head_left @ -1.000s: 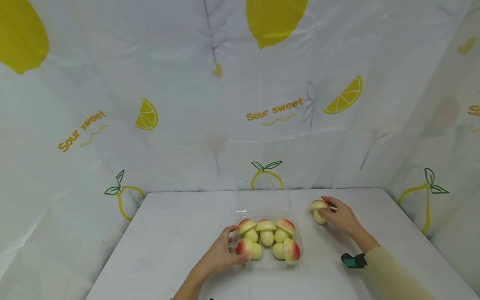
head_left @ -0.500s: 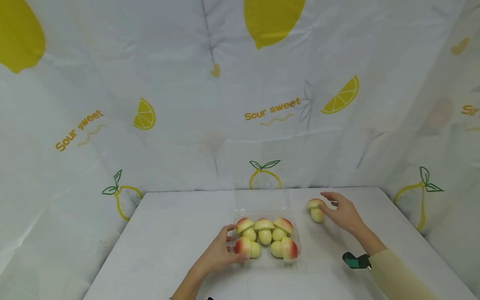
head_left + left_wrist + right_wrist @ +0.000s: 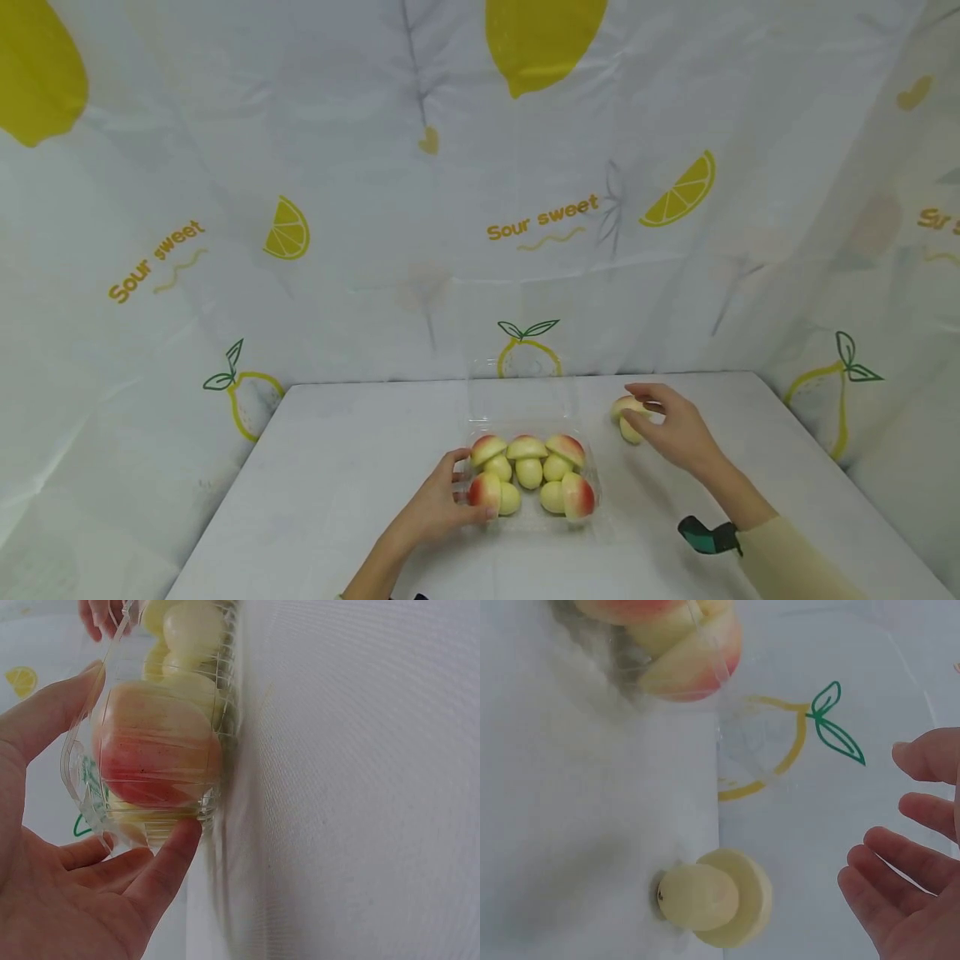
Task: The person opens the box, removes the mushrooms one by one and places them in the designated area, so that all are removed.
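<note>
A clear plastic box (image 3: 534,521) holds several toy mushrooms with pale yellow stems and red-tinged caps, such as the middle one (image 3: 528,471). My left hand (image 3: 442,504) grips the box's left side, thumb at the rim and fingers against the wall in the left wrist view (image 3: 97,877). Right of the box, one more toy mushroom (image 3: 625,407) stands on the table, cap toward the back. Over it hovers my right hand (image 3: 675,429), overlapping it in the head view. In the right wrist view my right fingers (image 3: 885,892) are relaxed and apart from that mushroom (image 3: 705,896).
The box's transparent lid (image 3: 521,402) stands raised at the back. A white table (image 3: 360,467) carries everything, and a lemon-print cloth (image 3: 375,250) hangs behind it. A dark green and black strap (image 3: 707,536) sits at my right wrist.
My right fingers were at the lone mushroom a second ago and have come off it. The hand has since shifted a little left, over the mushroom. My left hand keeps its place on the box.
</note>
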Demonstrator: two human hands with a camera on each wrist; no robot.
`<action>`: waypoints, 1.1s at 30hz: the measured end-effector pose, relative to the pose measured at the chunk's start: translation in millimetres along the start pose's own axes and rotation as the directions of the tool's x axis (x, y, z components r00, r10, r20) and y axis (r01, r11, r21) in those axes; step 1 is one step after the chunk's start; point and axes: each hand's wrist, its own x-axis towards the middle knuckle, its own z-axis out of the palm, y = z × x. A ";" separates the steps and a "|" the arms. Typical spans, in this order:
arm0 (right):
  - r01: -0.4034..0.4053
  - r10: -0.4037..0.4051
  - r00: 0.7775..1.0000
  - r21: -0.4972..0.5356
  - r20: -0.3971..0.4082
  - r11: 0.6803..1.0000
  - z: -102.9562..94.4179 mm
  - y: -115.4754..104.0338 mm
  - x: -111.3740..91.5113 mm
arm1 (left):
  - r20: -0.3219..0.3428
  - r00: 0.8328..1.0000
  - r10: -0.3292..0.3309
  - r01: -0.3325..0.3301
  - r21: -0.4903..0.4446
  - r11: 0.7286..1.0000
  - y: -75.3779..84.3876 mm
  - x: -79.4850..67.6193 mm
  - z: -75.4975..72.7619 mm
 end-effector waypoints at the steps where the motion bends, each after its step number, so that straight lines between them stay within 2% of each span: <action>1: 0.005 -0.005 1.000 0.005 -0.002 1.000 0.8 -2.9 -0.6 | 0.000 1.000 0.000 0.000 -0.001 1.000 -0.1 0.1 0.0; 17: 0.077 -0.077 0.997 0.022 0.024 0.997 18.3 -37.6 -3.5 | -0.007 1.000 -0.019 0.019 0.005 1.000 3.1 -0.6 0.6; 26: 0.151 -0.152 0.988 0.044 0.026 0.988 30.3 -52.1 -3.6 | -0.003 1.000 -0.009 0.009 0.003 1.000 2.7 0.7 1.1; 33: 0.145 -0.150 0.986 0.075 0.066 0.987 41.2 -56.5 -4.3 | -0.006 1.000 -0.002 0.002 0.005 1.000 2.6 0.6 0.9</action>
